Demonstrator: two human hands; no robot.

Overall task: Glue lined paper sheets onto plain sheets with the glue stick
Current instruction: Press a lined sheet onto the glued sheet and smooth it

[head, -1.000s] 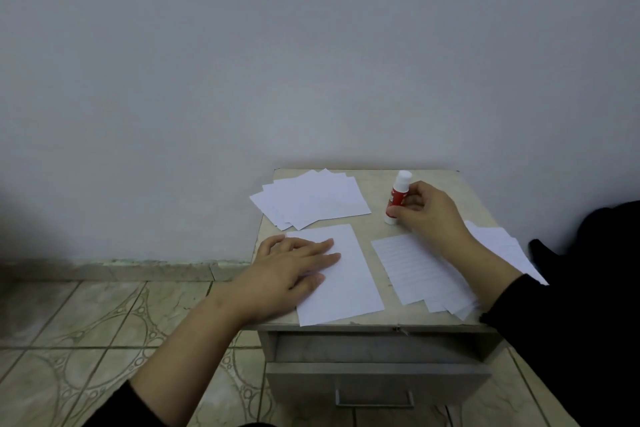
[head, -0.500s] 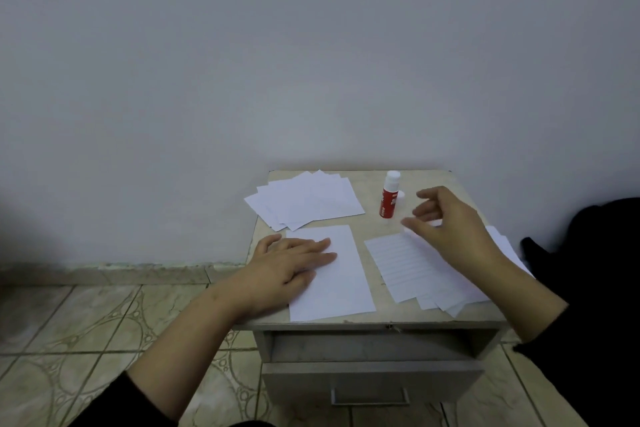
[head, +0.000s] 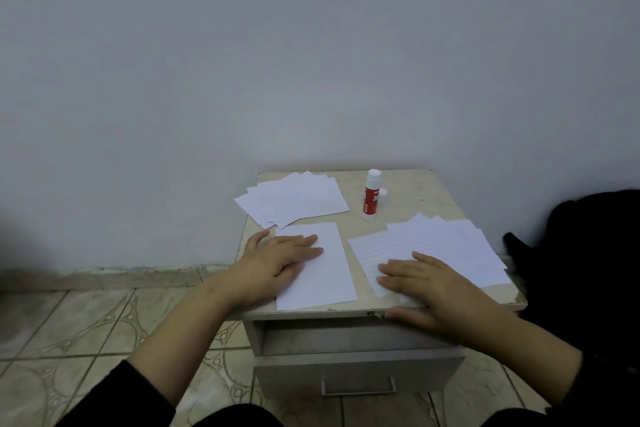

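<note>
- My left hand (head: 277, 262) lies flat, fingers straight, on the plain sheet (head: 322, 274) by the cabinet top's (head: 408, 184) front edge.
- My right hand (head: 420, 291) rests flat on the lined sheets (head: 440, 246) at the front right corner, thumb over the front edge.
- Glue stick (head: 371, 196) stands upright near the back edge, its cap (head: 383, 196) just beside it.
- Fanned pile of plain sheets (head: 294, 199) at the back left corner.

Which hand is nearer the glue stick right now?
Roughly level, the right slightly nearer. The right hand lies on the lined sheets, below the glue stick; the left hand presses the plain sheet, down-left.
</note>
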